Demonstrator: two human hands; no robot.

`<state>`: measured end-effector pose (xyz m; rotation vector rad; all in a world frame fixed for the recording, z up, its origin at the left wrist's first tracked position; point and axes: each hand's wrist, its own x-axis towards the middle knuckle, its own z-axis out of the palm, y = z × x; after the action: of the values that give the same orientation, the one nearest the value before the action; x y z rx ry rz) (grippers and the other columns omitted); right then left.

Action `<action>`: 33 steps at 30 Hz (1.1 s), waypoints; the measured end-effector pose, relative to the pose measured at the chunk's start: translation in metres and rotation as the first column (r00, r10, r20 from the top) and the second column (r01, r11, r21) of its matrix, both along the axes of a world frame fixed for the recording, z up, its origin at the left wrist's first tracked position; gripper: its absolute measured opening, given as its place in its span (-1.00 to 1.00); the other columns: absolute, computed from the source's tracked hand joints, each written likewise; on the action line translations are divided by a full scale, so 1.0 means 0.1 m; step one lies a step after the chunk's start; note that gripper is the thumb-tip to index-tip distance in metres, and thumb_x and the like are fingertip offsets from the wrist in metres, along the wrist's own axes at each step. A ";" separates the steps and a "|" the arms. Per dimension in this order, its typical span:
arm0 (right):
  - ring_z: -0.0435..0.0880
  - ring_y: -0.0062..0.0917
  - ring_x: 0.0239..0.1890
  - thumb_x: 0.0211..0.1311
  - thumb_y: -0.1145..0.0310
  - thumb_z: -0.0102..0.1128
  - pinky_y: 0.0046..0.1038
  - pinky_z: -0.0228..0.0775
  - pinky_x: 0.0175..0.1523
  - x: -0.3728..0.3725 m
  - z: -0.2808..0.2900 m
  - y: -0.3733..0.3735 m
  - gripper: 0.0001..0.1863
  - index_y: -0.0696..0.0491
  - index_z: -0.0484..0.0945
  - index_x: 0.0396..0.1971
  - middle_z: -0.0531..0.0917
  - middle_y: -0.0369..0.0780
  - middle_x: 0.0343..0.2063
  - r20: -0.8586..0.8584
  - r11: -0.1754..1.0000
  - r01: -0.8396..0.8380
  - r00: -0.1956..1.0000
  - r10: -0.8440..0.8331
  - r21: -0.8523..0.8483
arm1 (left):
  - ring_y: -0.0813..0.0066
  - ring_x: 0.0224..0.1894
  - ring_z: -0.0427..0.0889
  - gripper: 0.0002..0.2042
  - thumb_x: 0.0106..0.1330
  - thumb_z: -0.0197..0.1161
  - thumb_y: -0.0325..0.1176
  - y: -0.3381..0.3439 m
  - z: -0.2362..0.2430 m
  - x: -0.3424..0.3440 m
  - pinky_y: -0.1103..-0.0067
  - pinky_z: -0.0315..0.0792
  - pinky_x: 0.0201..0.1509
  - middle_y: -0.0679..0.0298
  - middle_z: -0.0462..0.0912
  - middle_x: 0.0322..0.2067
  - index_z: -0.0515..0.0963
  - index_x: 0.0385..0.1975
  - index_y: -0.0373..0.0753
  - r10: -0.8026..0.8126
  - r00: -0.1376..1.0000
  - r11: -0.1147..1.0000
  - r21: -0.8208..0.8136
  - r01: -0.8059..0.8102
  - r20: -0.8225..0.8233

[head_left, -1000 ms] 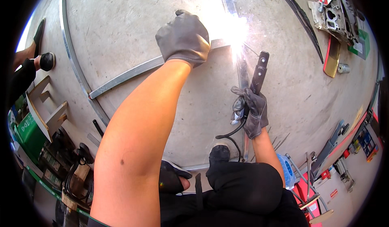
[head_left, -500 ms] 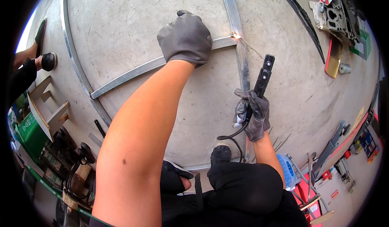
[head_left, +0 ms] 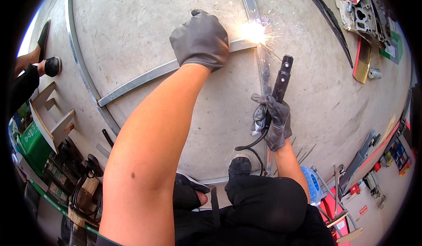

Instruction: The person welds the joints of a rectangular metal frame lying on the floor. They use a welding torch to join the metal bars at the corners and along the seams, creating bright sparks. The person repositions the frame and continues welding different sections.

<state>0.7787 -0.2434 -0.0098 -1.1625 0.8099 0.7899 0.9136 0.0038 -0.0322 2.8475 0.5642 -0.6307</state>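
A black welding electrode holder (head_left: pixel 281 79) is in my gloved right hand (head_left: pixel 277 122), its black cable looping below the glove. From its tip a thin welding rod (head_left: pixel 275 54) slants up-left into a bright, sparking arc (head_left: pixel 256 33). The arc burns where a square steel crossbar (head_left: pixel 143 81) meets the right-hand steel tube (head_left: pixel 265 72) of a frame on the floor. My left hand (head_left: pixel 200 40), in a dark leather glove, is closed over the crossbar left of the joint; its fingertips are hidden. Glare covers the joint itself.
Another steel tube (head_left: pixel 81 61) forms the frame's left side. A person's shoe (head_left: pixel 53 66) stands at the far left, above a green box (head_left: pixel 33 145). Black wiper-like strips (head_left: pixel 327 19) and an engine part (head_left: pixel 361 19) lie at upper right. My shoe (head_left: pixel 239 166) is near the lower frame edge.
The small glow at the joint has flared into a large arc with flying sparks. My right hand and the electrode holder have shifted slightly up and left; my left hand stays nearly still.
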 end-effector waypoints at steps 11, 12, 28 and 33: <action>0.58 -0.55 -0.66 0.70 -0.02 0.26 -0.42 0.54 -0.56 0.02 0.02 0.01 -0.35 0.42 0.68 0.18 0.63 -0.25 -0.56 0.063 1.000 -0.009 0.998 0.010 -0.020 | 0.00 -0.13 0.92 -0.74 0.32 0.28 -0.29 0.04 -0.08 -0.03 0.18 0.72 -0.07 0.03 0.90 -0.23 0.78 -0.17 -0.31 -0.010 0.994 1.000 -0.023 0.012 0.107; 0.58 -0.55 -0.65 0.69 -0.02 0.26 -0.43 0.53 -0.56 0.02 0.02 0.02 -0.35 0.41 0.68 0.17 0.63 -0.25 -0.56 0.046 0.999 -0.010 0.999 0.011 -0.030 | 0.00 -0.13 0.92 -0.74 0.33 0.28 -0.28 0.04 -0.08 -0.02 0.18 0.72 -0.06 0.04 0.90 -0.24 0.78 -0.17 -0.31 -0.014 0.996 1.000 -0.027 0.016 0.090; 0.58 -0.58 -0.64 0.71 -0.02 0.24 -0.46 0.49 -0.54 -0.06 0.07 0.00 -0.38 0.38 0.71 0.16 0.63 -0.28 -0.55 0.109 1.000 0.012 0.994 -0.012 0.004 | -0.02 -0.17 0.92 -0.72 0.31 0.31 -0.29 0.07 -0.06 -0.04 0.17 0.71 -0.12 0.04 0.91 -0.25 0.79 -0.14 -0.34 -0.057 0.994 0.997 -0.037 0.061 0.089; 0.58 -0.59 -0.64 0.71 -0.01 0.23 -0.48 0.47 -0.54 -0.06 0.06 -0.02 -0.39 0.36 0.71 0.18 0.62 -0.28 -0.55 0.083 1.000 -0.001 0.997 0.002 -0.013 | -0.11 -0.02 0.89 -0.76 0.36 0.27 -0.28 0.05 -0.02 -0.01 0.11 0.70 0.09 0.00 0.89 -0.12 0.84 -0.19 -0.17 0.024 0.999 0.998 -0.064 -0.022 0.041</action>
<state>0.7731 -0.2450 -0.0040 -1.1998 0.7460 0.7335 0.9123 0.0088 -0.0347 2.7841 0.5593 -0.5736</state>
